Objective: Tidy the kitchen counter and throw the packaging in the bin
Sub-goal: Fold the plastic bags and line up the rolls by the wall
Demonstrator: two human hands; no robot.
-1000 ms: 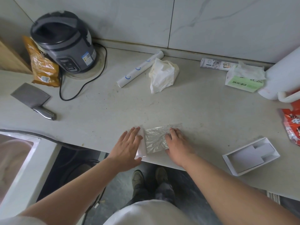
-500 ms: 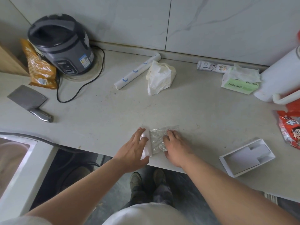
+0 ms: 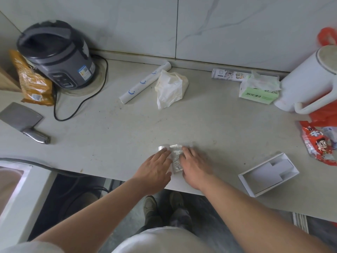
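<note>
A clear plastic wrapper [image 3: 176, 157] lies folded into a narrow strip near the counter's front edge. My left hand [image 3: 155, 170] presses flat on its left side and my right hand [image 3: 196, 167] presses on its right side, fingers spread, so most of the wrapper is covered. Other packaging lies about: a crumpled white plastic bag [image 3: 170, 87], an open white cardboard box [image 3: 269, 173] at the front right, a red snack packet [image 3: 318, 143] at the right edge and an orange snack bag [image 3: 32, 81] at the left.
A grey rice cooker [image 3: 58, 55] with its black cord stands at the back left, a cleaver [image 3: 21, 121] in front of it. A white roll [image 3: 145, 83], a printed tube [image 3: 228, 75], a tissue pack [image 3: 259, 90] and a white kettle [image 3: 310, 79] line the back. The sink [image 3: 11, 181] is at the left.
My hands have moved closer together and the wrapper has been folded from a wide sheet into a narrow strip. The view shifted slightly.
</note>
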